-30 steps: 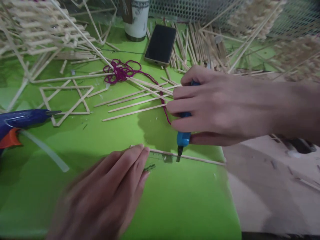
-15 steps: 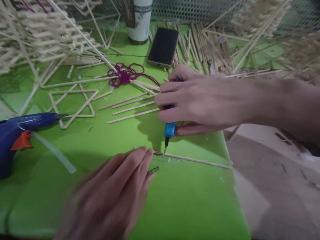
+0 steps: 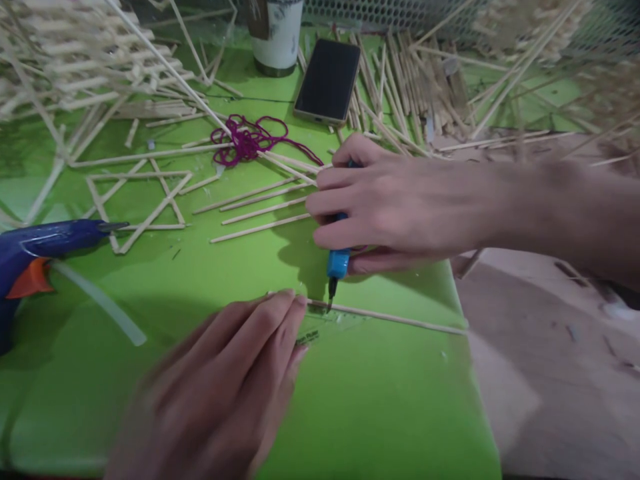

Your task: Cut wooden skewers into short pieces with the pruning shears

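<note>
My left hand (image 3: 225, 380) presses a thin wooden stick (image 3: 395, 319) and a clear ruler (image 3: 320, 331) down on the green tabletop, fingers held together. Much of the ruler is under this hand. Above the stick, my right hand (image 3: 380, 200) is wrapped round a blue craft knife (image 3: 339, 264). Its narrow dark tip points down and meets the stick's near edge, just right of my left fingertips. Several loose sticks (image 3: 265, 220) lie behind, partly covered by my right hand.
A blue glue gun (image 3: 60, 237) lies at left near a stick star (image 3: 140, 207). Purple yarn (image 3: 245, 141), a phone (image 3: 329, 81), a cup (image 3: 277, 40) and a stick pile (image 3: 405, 87) are behind. Stacked stick structures (image 3: 100, 53) stand at back left. The table's edge is at right.
The knife tip has shifted slightly down, from the top of the stick to its near edge. My left hand stays in place on the stick. The view has tilted a little.
</note>
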Motion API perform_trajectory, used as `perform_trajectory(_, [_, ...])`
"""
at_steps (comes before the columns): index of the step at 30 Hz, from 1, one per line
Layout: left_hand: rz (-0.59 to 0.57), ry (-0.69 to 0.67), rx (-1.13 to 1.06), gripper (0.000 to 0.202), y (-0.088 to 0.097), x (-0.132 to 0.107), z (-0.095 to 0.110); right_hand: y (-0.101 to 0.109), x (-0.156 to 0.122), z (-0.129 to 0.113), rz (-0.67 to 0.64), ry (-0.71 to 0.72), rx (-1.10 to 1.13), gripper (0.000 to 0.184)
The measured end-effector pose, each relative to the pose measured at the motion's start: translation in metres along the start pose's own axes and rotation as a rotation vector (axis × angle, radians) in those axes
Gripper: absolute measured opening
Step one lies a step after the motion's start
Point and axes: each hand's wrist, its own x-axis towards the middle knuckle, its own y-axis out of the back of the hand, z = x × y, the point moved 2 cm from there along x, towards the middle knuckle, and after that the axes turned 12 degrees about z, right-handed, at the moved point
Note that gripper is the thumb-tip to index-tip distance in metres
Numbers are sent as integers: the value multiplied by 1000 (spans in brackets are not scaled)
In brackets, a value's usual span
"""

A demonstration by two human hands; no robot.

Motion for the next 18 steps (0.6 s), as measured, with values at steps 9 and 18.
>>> perform_trajectory(9, [-1, -59, 79, 37, -2, 1, 1, -2, 0, -1, 26, -21, 16, 57])
perform_trajectory(18, [-38, -32, 69, 39, -4, -3, -2, -3, 4, 4, 53, 2, 124, 76])
